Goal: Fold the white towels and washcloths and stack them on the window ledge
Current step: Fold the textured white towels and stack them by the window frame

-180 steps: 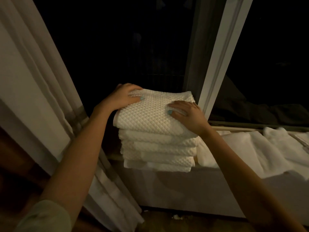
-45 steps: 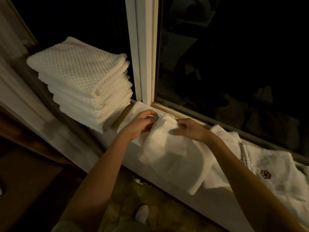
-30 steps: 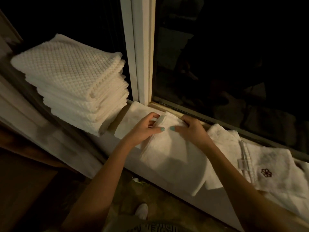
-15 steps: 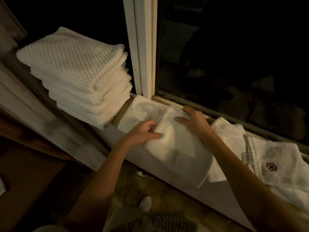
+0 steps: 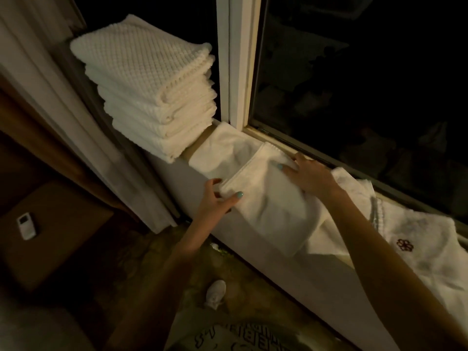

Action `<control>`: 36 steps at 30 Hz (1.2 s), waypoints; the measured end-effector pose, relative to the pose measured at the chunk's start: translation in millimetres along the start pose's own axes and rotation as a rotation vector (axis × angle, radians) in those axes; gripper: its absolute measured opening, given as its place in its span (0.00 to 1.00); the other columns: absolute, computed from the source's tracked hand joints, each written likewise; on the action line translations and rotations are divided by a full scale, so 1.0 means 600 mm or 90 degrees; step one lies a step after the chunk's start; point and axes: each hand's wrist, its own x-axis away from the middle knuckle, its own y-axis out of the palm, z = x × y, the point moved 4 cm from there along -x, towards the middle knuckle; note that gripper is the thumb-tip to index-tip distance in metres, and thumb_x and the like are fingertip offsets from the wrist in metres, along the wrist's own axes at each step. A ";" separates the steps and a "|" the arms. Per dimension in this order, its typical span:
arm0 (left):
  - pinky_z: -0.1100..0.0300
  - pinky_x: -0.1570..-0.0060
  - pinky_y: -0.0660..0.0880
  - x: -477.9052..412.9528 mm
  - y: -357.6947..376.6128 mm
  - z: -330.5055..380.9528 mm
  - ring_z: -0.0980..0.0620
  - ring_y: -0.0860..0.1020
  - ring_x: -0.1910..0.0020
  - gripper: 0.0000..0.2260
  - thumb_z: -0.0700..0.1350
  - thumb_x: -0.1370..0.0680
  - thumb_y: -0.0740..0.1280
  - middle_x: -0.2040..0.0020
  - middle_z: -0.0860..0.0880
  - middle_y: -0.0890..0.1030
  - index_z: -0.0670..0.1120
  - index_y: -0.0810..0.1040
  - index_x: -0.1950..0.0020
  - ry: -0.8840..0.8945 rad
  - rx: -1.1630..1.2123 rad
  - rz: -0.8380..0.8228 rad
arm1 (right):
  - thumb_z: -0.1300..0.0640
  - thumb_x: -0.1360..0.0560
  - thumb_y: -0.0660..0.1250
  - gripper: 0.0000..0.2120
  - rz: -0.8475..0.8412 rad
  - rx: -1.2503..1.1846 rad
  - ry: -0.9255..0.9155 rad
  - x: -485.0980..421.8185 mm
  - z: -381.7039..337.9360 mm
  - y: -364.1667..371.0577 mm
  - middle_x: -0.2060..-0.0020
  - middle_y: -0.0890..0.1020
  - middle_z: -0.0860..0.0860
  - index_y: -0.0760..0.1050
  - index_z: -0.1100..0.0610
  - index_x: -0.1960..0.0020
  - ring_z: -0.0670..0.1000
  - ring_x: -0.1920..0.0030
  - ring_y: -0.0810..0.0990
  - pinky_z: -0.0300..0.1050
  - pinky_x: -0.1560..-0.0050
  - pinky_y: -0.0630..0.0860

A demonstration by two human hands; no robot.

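You steadied a folded washcloth (image 5: pixel 273 206) on the window ledge (image 5: pixel 196 148) with both hands.
Your left hand (image 5: pixel 215 201) pinched its near left corner, thumb on top and fingers beneath, while your right hand (image 5: pixel 310 176) lay flat, fingers spread, on its far edge. The washcloth rested on another white towel (image 5: pixel 225 148), its near end hanging over the ledge front, just right of the stack of folded towels (image 5: pixel 152 82); a loose towel (image 5: pixel 425 252) with a flower emblem lay further right.
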 end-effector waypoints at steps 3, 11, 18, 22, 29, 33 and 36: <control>0.54 0.51 0.81 0.033 0.034 -0.021 0.52 0.74 0.40 0.36 0.39 0.28 0.73 0.34 0.51 0.69 0.51 0.57 0.26 0.044 0.117 -0.023 | 0.32 0.25 0.51 0.35 -0.042 0.003 -0.018 0.019 0.018 -0.003 0.29 0.68 0.55 0.57 0.51 0.25 0.61 0.32 0.69 0.59 0.32 0.65; 0.53 0.48 0.80 0.081 0.078 -0.021 0.50 0.67 0.31 0.39 0.43 0.22 0.67 0.26 0.52 0.60 0.66 0.44 0.25 0.137 0.151 -0.005 | 0.40 0.24 0.62 0.27 -0.015 -0.192 -0.069 0.044 0.011 -0.031 0.40 0.76 0.54 0.67 0.54 0.31 0.57 0.41 0.76 0.50 0.40 0.71; 0.60 0.35 0.66 0.076 0.040 0.043 0.72 0.65 0.36 0.36 0.53 0.22 0.66 0.29 0.69 0.55 0.73 0.42 0.29 0.248 0.079 0.054 | 0.42 0.29 0.70 0.38 -0.094 -0.335 -0.093 0.080 0.001 -0.029 0.30 0.67 0.49 0.56 0.42 0.25 0.54 0.32 0.67 0.50 0.34 0.66; 0.65 0.42 0.70 0.059 0.002 0.042 0.57 0.69 0.33 0.21 0.47 0.19 0.62 0.28 0.56 0.66 0.65 0.63 0.30 0.216 0.030 -0.044 | 0.47 0.28 0.71 0.38 -0.078 -0.439 -0.083 0.106 -0.004 0.000 0.32 0.69 0.49 0.56 0.44 0.25 0.52 0.35 0.70 0.46 0.40 0.69; 0.65 0.43 0.73 0.047 -0.030 0.037 0.62 0.68 0.36 0.27 0.39 0.25 0.69 0.32 0.63 0.66 0.61 0.68 0.30 0.144 -0.006 -0.270 | 0.50 0.23 0.66 0.26 -0.013 -0.526 -0.084 0.146 -0.041 0.045 0.29 0.63 0.44 0.63 0.37 0.29 0.49 0.34 0.66 0.46 0.37 0.67; 0.62 0.45 0.76 0.022 -0.077 0.104 0.56 0.71 0.36 0.23 0.38 0.25 0.70 0.36 0.59 0.70 0.56 0.73 0.34 0.194 0.008 -0.312 | 0.51 0.24 0.66 0.19 0.166 -0.563 -0.052 0.159 -0.096 0.011 0.34 0.68 0.45 0.70 0.39 0.34 0.51 0.39 0.71 0.45 0.45 0.71; 0.62 0.46 0.76 0.003 -0.124 0.171 0.55 0.71 0.36 0.22 0.39 0.25 0.70 0.35 0.56 0.71 0.57 0.73 0.35 0.260 -0.031 -0.324 | 0.48 0.23 0.66 0.17 0.265 -0.564 -0.027 0.164 -0.157 -0.019 0.35 0.68 0.44 0.71 0.36 0.36 0.48 0.43 0.71 0.42 0.49 0.71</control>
